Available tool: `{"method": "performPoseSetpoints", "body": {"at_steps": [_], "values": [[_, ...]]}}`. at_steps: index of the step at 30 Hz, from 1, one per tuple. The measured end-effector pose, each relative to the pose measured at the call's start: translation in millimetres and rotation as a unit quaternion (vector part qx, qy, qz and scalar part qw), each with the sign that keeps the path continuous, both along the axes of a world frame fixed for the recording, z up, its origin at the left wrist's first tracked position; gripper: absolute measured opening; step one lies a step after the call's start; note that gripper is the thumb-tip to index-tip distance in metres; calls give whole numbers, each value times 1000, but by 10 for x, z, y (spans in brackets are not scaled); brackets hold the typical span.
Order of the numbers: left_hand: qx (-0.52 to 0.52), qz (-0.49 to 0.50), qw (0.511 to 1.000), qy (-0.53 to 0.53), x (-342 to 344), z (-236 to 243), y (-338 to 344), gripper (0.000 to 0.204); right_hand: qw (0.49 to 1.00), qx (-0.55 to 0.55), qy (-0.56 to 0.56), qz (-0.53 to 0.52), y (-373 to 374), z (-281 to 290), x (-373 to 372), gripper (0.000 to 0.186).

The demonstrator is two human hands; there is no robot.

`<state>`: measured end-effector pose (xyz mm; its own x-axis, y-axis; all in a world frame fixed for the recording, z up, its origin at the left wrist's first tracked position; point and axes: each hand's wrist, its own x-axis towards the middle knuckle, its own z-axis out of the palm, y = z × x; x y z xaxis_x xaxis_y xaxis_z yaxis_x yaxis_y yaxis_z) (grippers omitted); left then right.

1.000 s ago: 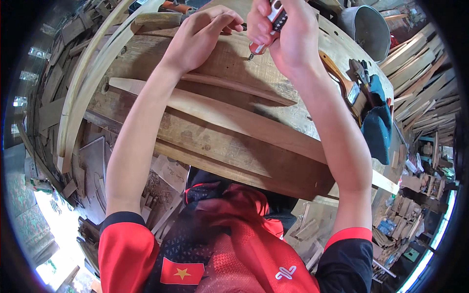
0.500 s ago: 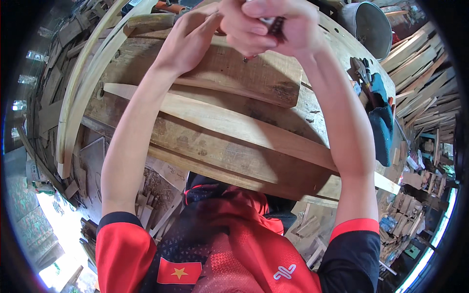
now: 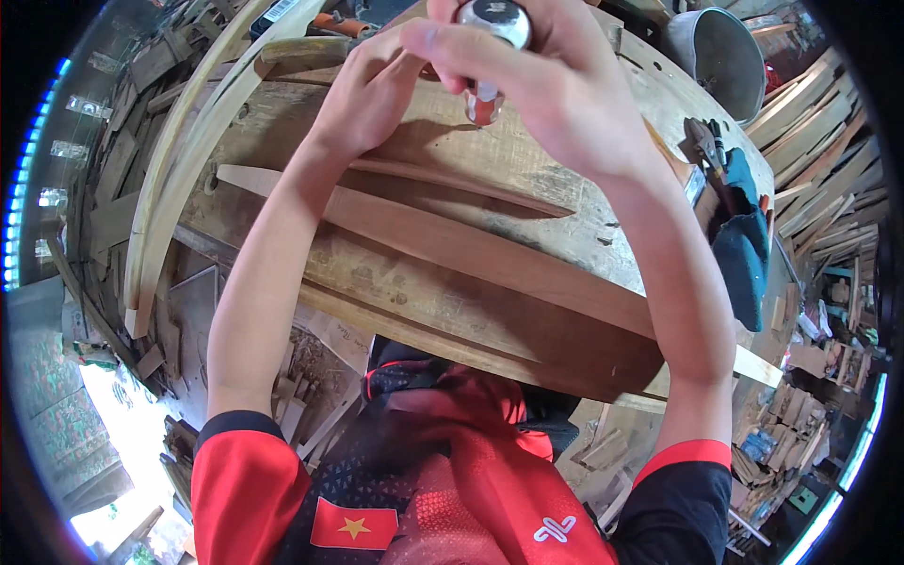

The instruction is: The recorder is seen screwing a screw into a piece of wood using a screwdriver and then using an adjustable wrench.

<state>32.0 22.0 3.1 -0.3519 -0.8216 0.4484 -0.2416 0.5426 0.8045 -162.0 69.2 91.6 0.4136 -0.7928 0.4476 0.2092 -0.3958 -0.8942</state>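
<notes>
A red and silver tool [image 3: 496, 24] is gripped in the right hand [image 3: 574, 104], its rounded silver end facing up and its red part showing below the thumb. A second ago it slanted in view with its thin metal tip visible; now it stands more end-on and the tip is hidden, so contact with the wooden board [image 3: 443, 137] beneath the hands cannot be judged. The right hand has also closed the gap to the left hand [image 3: 367, 99], whose fingers are curled; whether they hold anything cannot be told. This suggests both hands now work at one spot. Nearer the body than the hands, a pale tapered strip [image 3: 490, 250] lies across the worktop [image 3: 673, 80]; right of the right hand is a blue-green cloth [image 3: 742, 259].
</notes>
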Motion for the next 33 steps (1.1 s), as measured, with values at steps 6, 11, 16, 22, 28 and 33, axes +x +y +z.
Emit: {"method": "performPoseSetpoints", "body": {"at_steps": [6,11,16,22,28,33], "values": [[26,-18,999,30,-62,34,15,35,954,95,43,281,-351,78,-202,54],[28,-28,998,53,35,-66,-53,35,954,134,65,259,-587,55,-96,52],[39,26,999,4,-42,16,52,36,839,-138,511,-122,13,717,30,55],[59,5,998,13,15,19,36,37,701,-176,653,-228,172,843,14,47],[6,-11,1000,21,-150,-5,-31,37,651,-147,721,-185,231,985,-9,35],[-48,12,998,-38,-7,39,6,37,696,-246,672,-58,138,993,-94,31]]}}
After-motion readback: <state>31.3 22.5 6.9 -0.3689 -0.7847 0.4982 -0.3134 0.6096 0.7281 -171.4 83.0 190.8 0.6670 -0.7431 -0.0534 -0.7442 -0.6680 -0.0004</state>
